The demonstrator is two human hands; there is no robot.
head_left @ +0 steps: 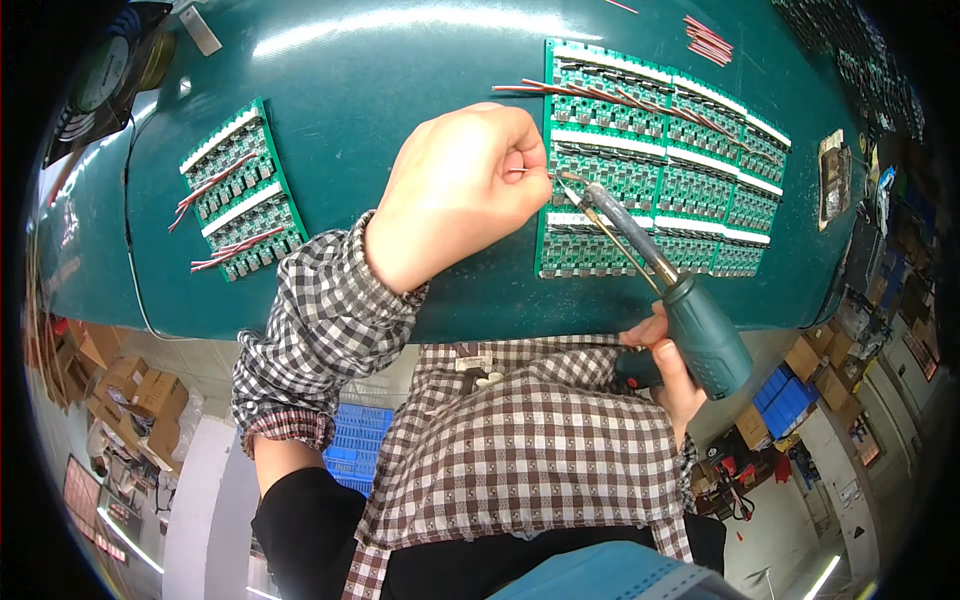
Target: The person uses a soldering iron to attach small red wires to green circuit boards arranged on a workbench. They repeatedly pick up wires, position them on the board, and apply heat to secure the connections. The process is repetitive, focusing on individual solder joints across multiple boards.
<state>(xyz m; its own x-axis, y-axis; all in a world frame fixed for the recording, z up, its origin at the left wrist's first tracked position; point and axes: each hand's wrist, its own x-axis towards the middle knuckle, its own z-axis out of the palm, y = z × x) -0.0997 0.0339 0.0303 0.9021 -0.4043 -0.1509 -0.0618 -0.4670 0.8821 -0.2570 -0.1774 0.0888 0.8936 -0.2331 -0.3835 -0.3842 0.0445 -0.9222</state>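
Note:
My left hand (462, 185) is closed in a pinch on a thin red-and-white wire (517, 170) at the left edge of a large green circuit board panel (705, 160). My right hand (675, 378) grips a dark green soldering gun (708, 340) by its handle, below the table's near edge. The gun's long metal barrel slants up and left, its tip by my left fingertips and over the panel's middle row. A thin guide tube runs beside the barrel. Several red, white and black wires (590, 93) lie across the panel's upper row.
A smaller circuit board panel (262, 205) with wires lies at left. A fan (100, 90) stands at far left, its cable (130, 240) trailing over the table (340, 130). A wire bundle (708, 40) lies at the back right, near a small worn tray (833, 180).

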